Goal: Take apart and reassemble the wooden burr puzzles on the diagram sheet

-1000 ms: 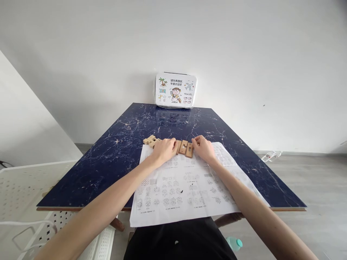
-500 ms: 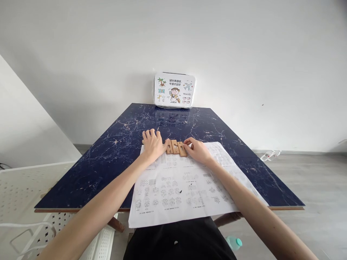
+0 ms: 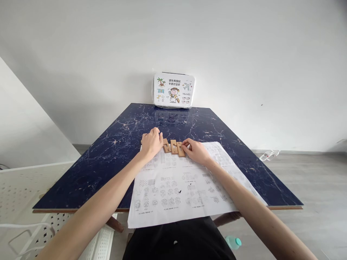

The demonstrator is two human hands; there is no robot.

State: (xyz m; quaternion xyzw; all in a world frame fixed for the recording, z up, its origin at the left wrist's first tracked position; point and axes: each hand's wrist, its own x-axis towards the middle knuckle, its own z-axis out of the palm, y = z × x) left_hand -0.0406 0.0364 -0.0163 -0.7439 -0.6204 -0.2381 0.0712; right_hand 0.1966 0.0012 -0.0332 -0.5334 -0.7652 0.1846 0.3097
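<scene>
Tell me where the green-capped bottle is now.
In the head view, the bottle is on the floor at right, beside the black clothing, lower than the table.

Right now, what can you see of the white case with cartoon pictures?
The white, round-cornered case stands upright on the far end of the blue marbled table, by the pale wall. It looks hard, in clear plastic wrap. Its front shows a palm tree, a plane, "TRAVEL" and a hatted cartoon figure. Nobody is touching it.

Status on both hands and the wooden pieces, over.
Left hand beside row's left end. Right hand touching rightmost wooden piece. Left hand hides part of the row.
</scene>
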